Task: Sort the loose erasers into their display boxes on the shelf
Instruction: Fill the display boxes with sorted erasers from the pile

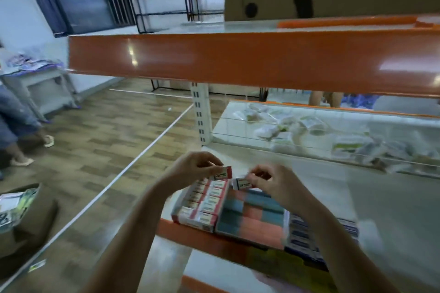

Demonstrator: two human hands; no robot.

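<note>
Both hands pinch one small red-and-white wrapped eraser each, left hand (pixel 190 167) and right hand (pixel 271 184), so drop each flat into the red-and-white cardboard display box (pixel 197 209).

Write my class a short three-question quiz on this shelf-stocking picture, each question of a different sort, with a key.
1. True or false: the left hand holds nothing.
2. Which display box sits farthest left on the shelf? A) the red-and-white eraser box B) the pink-and-blue eraser box C) the dark blue box
3. Fill in: the right hand pinches a small white ____ above the boxes.

Key
1. False: it holds a red-ended eraser.
2. A.
3. Eraser.
</note>
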